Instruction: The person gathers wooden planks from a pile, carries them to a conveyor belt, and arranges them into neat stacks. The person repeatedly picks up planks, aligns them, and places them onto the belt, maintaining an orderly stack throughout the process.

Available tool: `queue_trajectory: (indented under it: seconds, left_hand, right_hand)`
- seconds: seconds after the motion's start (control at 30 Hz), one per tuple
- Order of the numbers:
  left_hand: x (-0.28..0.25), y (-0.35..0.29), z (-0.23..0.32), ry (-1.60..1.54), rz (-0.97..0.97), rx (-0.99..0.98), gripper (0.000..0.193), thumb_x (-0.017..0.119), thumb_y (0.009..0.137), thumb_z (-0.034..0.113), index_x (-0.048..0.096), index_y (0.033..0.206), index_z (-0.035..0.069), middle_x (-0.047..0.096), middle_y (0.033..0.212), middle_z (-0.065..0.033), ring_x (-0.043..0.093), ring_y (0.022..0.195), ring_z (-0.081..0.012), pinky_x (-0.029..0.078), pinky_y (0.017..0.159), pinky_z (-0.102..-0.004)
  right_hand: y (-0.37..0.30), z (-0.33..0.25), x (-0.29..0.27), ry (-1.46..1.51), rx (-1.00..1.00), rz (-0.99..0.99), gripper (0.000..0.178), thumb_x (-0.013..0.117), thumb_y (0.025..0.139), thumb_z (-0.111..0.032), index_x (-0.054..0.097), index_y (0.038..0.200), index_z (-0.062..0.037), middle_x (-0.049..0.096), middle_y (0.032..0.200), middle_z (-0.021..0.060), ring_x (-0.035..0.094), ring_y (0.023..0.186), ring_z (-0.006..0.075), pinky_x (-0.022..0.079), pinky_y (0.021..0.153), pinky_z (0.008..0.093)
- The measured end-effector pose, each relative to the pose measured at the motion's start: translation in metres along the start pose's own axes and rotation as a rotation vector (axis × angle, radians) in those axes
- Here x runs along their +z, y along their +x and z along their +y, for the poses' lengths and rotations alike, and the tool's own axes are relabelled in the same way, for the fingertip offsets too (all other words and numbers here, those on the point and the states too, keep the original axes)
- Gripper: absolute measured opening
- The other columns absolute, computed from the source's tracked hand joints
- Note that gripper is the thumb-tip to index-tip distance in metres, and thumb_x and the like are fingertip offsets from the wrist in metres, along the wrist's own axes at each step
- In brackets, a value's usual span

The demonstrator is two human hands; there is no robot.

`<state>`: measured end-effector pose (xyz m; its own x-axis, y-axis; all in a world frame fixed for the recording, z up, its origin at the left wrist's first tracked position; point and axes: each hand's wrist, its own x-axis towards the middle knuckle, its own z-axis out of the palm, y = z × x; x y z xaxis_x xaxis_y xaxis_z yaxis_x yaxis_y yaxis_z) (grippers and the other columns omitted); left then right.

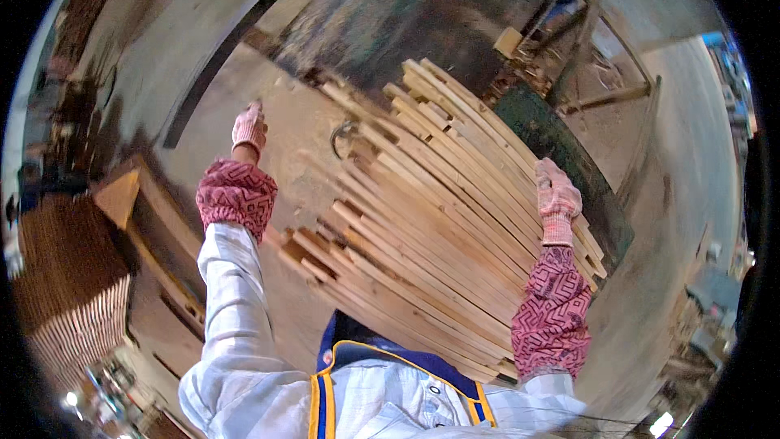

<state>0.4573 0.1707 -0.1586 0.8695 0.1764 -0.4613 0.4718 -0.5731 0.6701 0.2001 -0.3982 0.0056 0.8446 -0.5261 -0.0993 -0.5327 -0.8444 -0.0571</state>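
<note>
Both my hands wear pale pink knitted gloves, with red patterned sleeve covers on the forearms. My left hand [249,127] is held out over the brown surface at the left, apart from the wood. Its fingers are small and blurred, and nothing shows in them. My right hand [557,195] lies on the right part of a broad layer of pale wooden strips [455,211], fingers forward over the outer strips. The strips lie side by side lengthwise, their left ends uneven and partly smeared. A dark curved-looking bar [231,57] stretches beyond my left hand.
A dark green panel [561,134] lies under the strips' far right side. Behind it stands a wooden frame [605,102] with scraps. A ribbed brown stack [77,284] and a wooden beam [162,260] are at the left. A dark mottled surface [357,24] lies beyond.
</note>
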Motion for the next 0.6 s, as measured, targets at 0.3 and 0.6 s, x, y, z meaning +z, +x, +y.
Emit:
queue_trajectory:
  seconds: [0.3, 0.6]
  left_hand:
    - [0.118, 0.115, -0.091, -0.476, 0.026, 0.390, 0.042, 0.057, 0.088, 0.031, 0.050, 0.119, 0.004, 0.061, 0.102, -0.0102, 0.059, 0.082, -0.0274, 0.050, 0.070, -0.0372]
    - [0.073, 0.089, -0.047, 0.448, 0.165, 0.476, 0.025, 0.057, 0.077, 0.019, 0.056, 0.098, 0.006, 0.059, 0.078, -0.0135, 0.058, 0.066, -0.0284, 0.049, 0.057, -0.0398]
  right_hand:
    - [0.004, -0.001, -0.013, -0.035, -0.151, 0.038, 0.040, 0.052, 0.089, -0.047, 0.064, 0.111, -0.0152, 0.066, 0.109, 0.0080, 0.062, 0.101, 0.0251, 0.049, 0.085, 0.0377]
    - [-0.010, -0.016, -0.024, -0.030, -0.048, -0.038, 0.044, 0.050, 0.090, -0.050, 0.064, 0.113, -0.0151, 0.065, 0.112, 0.0085, 0.062, 0.102, 0.0262, 0.049, 0.087, 0.0368]
